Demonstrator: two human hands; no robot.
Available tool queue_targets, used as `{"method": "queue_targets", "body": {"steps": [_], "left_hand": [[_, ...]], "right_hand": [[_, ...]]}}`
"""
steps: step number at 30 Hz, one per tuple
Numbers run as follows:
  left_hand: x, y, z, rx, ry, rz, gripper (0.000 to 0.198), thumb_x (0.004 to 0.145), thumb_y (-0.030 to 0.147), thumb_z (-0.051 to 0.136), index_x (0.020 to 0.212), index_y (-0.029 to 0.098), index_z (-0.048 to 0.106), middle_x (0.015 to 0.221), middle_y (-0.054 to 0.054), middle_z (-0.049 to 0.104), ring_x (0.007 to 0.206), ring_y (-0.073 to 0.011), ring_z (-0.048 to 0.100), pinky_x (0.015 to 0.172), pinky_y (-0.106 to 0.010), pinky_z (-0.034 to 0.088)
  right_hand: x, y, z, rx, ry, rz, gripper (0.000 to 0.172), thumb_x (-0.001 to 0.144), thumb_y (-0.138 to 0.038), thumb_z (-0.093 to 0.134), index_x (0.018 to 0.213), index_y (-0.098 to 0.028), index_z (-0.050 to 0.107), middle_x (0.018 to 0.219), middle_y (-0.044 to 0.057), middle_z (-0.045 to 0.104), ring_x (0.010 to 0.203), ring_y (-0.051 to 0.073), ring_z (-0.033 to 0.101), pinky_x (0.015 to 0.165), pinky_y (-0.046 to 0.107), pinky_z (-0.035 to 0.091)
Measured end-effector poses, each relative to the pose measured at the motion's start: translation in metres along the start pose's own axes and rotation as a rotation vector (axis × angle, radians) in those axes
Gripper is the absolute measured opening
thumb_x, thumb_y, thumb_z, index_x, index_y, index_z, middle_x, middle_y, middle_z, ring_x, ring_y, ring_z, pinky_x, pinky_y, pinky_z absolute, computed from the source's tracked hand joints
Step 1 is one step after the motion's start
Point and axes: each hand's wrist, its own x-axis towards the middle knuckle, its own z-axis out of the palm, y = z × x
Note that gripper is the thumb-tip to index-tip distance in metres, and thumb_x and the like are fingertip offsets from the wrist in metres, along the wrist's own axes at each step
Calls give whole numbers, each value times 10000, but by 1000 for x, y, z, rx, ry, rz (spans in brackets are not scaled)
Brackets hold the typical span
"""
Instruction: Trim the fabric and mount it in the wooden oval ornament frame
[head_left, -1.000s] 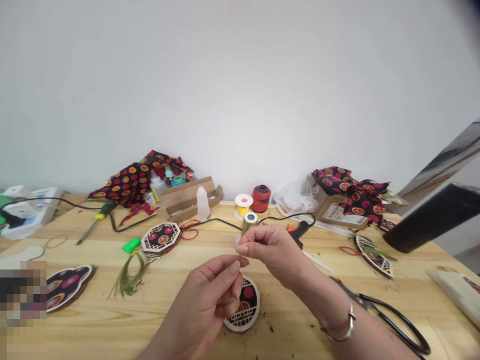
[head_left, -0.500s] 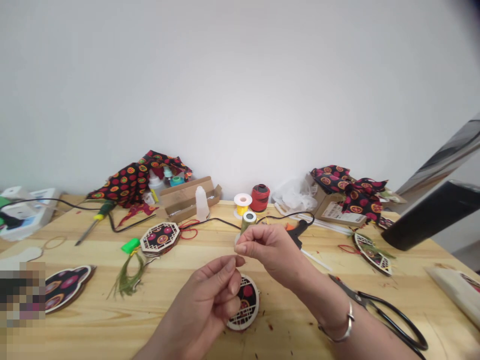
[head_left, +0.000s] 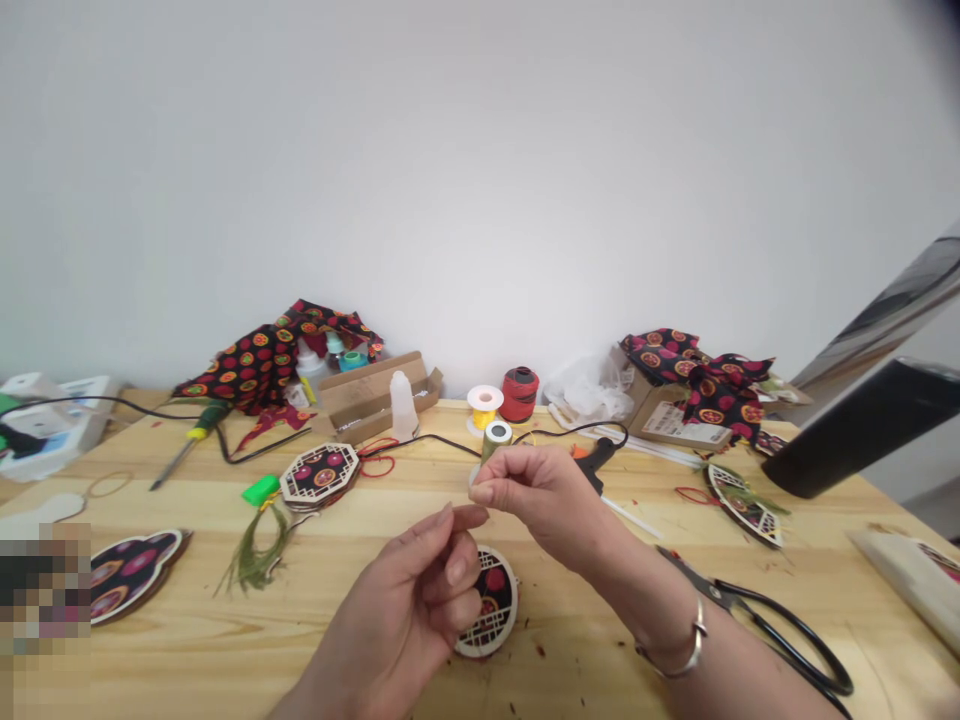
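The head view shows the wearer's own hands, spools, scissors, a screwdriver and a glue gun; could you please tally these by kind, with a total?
Wearer's hands: 2 (left hand, right hand)
Spools: 3 (yellow spool, red spool, olive spool)
Scissors: 1 pair
Screwdriver: 1
Glue gun: 1
Total: 8

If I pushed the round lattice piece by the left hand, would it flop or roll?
The round lattice piece probably won't flop, because its pale frame looks rigid. Lying flat, it would likely slide rather than roll. Its thin crossing strips look as if they might snap if pressed hard.
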Motion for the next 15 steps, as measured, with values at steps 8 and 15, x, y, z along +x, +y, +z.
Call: {"method": "queue_targets", "body": {"steps": [8,15], "left_hand": [[-2,-2,6,139,-10,54,173,798,285,699,812,112,701,499,69,405,463,-49,171,412,-168,180],[-2,-2,8,159,-12,60,150,759,264,739,785,119,708,496,66,424,475,-51,177,421,-169,180]], "right_hand": [[0,0,-1,33,-41,-1,140,683,-252,694,603,-167,616,560,-29,594,566,103,500,623,269,392],[0,0,-1,34,-62,4,138,703,-255,678,615,-169,616,561,-20,594,576,114,521,627,278,403]]}}
